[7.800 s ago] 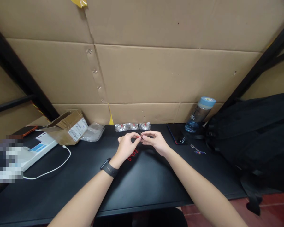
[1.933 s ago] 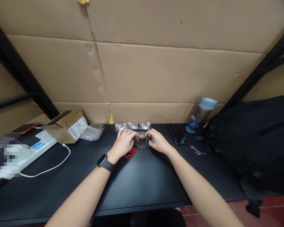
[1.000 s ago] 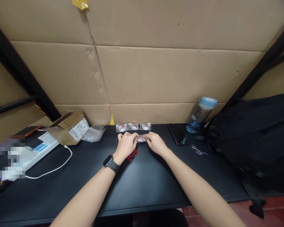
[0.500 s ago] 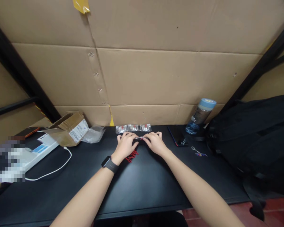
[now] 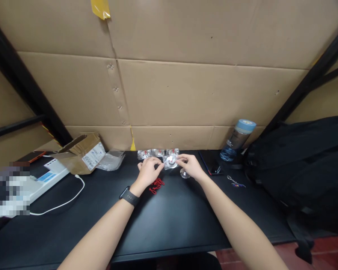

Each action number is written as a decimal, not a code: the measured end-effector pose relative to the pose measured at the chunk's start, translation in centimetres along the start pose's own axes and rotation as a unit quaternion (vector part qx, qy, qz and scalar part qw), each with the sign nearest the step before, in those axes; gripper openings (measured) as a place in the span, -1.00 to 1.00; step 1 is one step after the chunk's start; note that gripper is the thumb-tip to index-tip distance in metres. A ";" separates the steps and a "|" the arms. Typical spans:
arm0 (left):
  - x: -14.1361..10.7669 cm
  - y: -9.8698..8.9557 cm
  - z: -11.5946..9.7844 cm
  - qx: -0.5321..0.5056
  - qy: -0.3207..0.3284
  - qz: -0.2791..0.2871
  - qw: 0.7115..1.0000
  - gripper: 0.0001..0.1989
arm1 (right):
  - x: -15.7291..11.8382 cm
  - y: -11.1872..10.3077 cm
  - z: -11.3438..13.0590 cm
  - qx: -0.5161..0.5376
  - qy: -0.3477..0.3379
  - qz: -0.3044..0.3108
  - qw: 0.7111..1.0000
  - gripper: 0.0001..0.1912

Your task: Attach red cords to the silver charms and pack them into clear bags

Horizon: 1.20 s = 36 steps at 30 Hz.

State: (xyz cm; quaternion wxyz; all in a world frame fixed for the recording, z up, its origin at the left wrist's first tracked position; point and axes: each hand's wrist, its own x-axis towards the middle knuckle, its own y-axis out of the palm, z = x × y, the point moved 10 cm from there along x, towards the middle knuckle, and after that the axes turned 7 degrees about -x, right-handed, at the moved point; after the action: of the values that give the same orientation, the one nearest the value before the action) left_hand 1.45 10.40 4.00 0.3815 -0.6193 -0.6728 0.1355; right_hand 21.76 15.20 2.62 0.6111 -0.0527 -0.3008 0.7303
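Observation:
My right hand (image 5: 192,167) pinches the right edge of a small clear packet (image 5: 171,162) with a round, shiny piece in it. Its flat face is turned towards me. At the packet's left edge is my left hand (image 5: 150,170), thumb and forefinger brought together; whatever they hold, if anything, is too small to make out. Behind the held packet, several similar packets with red marks (image 5: 159,152) lie in a row along the cardboard. A small round clear piece (image 5: 184,173) rests under my right hand, partly covered. Red cord loops (image 5: 157,185) lie below my left hand.
An opened cardboard box (image 5: 79,153), a clear plastic bag (image 5: 112,160), a power strip (image 5: 49,180) and a white cable (image 5: 73,201) are on the left. A phone (image 5: 212,165), a bottle (image 5: 238,140), a small charm (image 5: 236,183) and a black backpack (image 5: 301,168) occupy the right.
The packet, edge-on between both hands before, now faces me in my right hand. My left fingers have drawn slightly left. The round clear piece below my right hand has come into view.

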 end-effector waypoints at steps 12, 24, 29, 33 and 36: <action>0.1 -1.9 -0.1 0.088 0.048 0.051 0.994 -0.84 | 1.8 -6.5 -5.4 -0.351 0.163 -0.120 0.914 -0.82; -2.7 2.4 -2.4 0.103 0.171 0.227 0.953 -0.88 | -0.8 -2.2 1.3 -0.303 -0.083 0.111 0.943 -0.61; -2.9 2.7 -2.8 0.108 0.161 0.214 0.957 -0.90 | -2.5 -1.3 2.0 -0.275 -0.097 0.175 0.940 -0.55; -3.0 2.6 -3.2 0.081 0.160 0.205 0.962 -0.87 | -2.6 -0.9 1.6 -0.261 -0.088 0.183 0.944 -0.59; -2.8 2.4 -3.4 0.062 0.160 0.187 0.967 -0.87 | -2.6 -0.7 1.8 -0.278 -0.090 0.181 0.939 -0.57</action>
State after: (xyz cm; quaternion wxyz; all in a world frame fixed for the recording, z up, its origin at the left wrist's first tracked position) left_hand 5.33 7.29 3.75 0.4896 -0.7228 -0.4657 0.1447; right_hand 22.25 12.15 3.65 0.4003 -0.2082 -0.5311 0.7171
